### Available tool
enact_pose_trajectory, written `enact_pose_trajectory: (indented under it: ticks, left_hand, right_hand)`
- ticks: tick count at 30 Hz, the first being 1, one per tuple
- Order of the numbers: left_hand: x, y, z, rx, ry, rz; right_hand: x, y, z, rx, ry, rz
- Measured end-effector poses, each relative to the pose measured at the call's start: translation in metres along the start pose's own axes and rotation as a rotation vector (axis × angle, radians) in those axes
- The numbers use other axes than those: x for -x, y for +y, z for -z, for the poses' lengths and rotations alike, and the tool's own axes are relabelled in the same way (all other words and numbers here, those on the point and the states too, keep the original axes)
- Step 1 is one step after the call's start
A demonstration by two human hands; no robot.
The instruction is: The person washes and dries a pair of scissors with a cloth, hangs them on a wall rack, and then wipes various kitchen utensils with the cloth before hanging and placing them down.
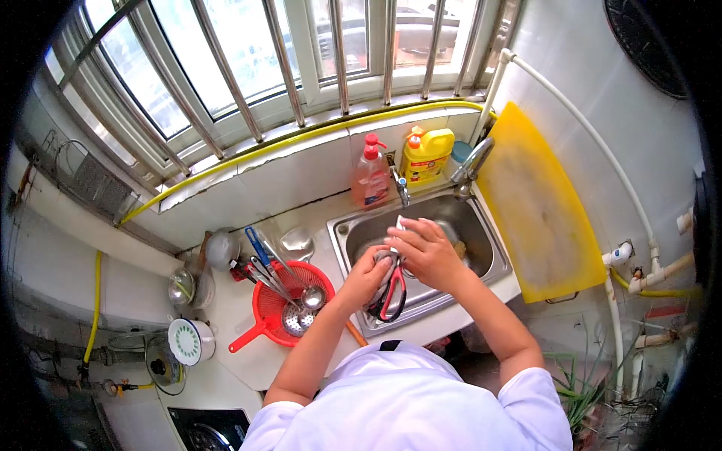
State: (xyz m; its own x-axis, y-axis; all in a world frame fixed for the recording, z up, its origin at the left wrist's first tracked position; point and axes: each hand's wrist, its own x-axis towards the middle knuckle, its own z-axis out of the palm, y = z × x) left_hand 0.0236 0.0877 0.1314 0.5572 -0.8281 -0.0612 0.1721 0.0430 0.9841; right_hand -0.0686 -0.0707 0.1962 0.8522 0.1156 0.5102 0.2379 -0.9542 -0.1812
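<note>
A pair of scissors (pixel 394 295) with red and black handles is held over the near side of the steel sink (pixel 356 322). My left hand (pixel 367 276) is closed around the scissors near the pivot, handle loops pointing down toward me. Pressed against them at my left fingertips is a crumpled grey piece (pixel 385 258), perhaps a cloth or scrubber. My right hand (pixel 427 254) curls over the blade end, fingers bent, and a pale tip shows just beyond it. My fingers hide most of the blades.
Left of the sink, a red colander (pixel 259 328) holds ladles and other utensils. A pink soap bottle (pixel 371 180), yellow detergent jug (pixel 427 156) and faucet (pixel 474 161) stand behind the sink. A yellow board (pixel 538 218) leans at right; an enamel bowl (pixel 191 342) sits at left.
</note>
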Motion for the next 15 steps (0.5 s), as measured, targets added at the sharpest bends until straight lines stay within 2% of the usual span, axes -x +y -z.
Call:
enact_pose_trajectory:
  ticks: [1,3,4,7,9,12,14,15]
  left_hand:
    - [0.001,0.005,-0.001,-0.001,-0.004,-0.003]
    - [0.005,0.019,0.002,0.343,-0.060,0.275]
    - [0.005,0.027,0.009,0.351,-0.133,0.343]
    - [-0.004,0.018,0.029,0.292,-0.180,0.265]
    - [-0.006,0.021,0.043,0.197,-0.034,0.336]
    - [-0.001,0.027,0.052,0.356,0.050,0.301]
    - [0.004,0.021,0.057,0.465,0.247,0.143]
    - [0.007,0.015,0.061,0.462,0.247,0.144]
  right_hand:
    - [-0.001,0.004,-0.002,-0.023,-0.071,0.087]
    - [0.000,0.008,-0.005,-0.046,-0.061,0.129]
    - [0.003,0.010,-0.004,-0.097,-0.096,0.118]
    - [0.008,0.006,-0.005,-0.165,-0.095,0.116]
    - [0.019,0.002,-0.013,-0.392,-0.099,-0.043]
    - [0.032,-0.009,-0.031,-0.551,-0.047,-0.196]
    - [0.038,-0.015,-0.040,-0.723,-0.015,-0.342]
    - [0.042,-0.020,-0.048,-0.726,-0.013,-0.343]
